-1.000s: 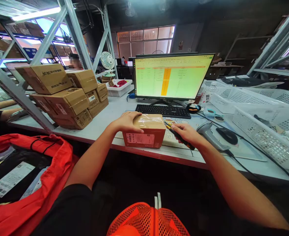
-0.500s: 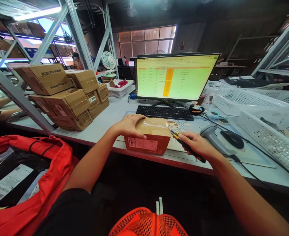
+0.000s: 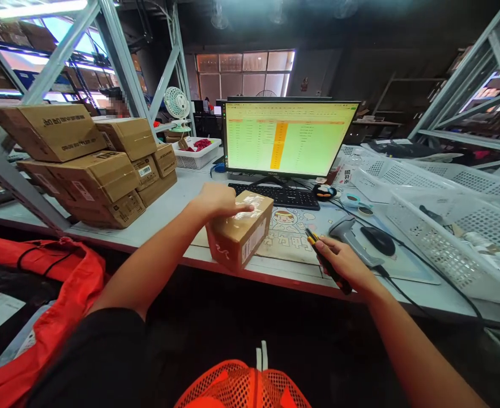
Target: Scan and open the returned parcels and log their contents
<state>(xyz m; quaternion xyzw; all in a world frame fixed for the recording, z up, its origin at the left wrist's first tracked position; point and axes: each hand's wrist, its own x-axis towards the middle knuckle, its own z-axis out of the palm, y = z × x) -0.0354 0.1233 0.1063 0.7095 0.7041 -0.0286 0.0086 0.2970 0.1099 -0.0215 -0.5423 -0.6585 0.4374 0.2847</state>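
Note:
Near the front edge of the table, a taped brown cardboard box [image 3: 229, 242] rests at an angle, with a white label on its right side. My left hand [image 3: 216, 202] grips it from the far left, thumb stretched across the taped top; its other fingers are mostly hidden behind the box. To the right, apart from the box, my right hand [image 3: 340, 258] is closed around a black and yellow utility knife [image 3: 312, 239]. The knife's tip points up and left, over the printed desk mat [image 3: 290, 243].
Stacked cardboard boxes [image 3: 92, 175] stand at the left. Behind the box are a keyboard [image 3: 294, 198] and a monitor [image 3: 250, 139]. A grey barcode scanner [image 3: 351, 238], a black mouse [image 3: 377, 241] and white plastic baskets [image 3: 440, 249] occupy the right. A red bag [image 3: 73, 289] sits lower left.
My left hand has turned the cardboard box, so its labelled side now faces right. My right hand, still holding the utility knife, is now farther from the box. The view has shifted slightly.

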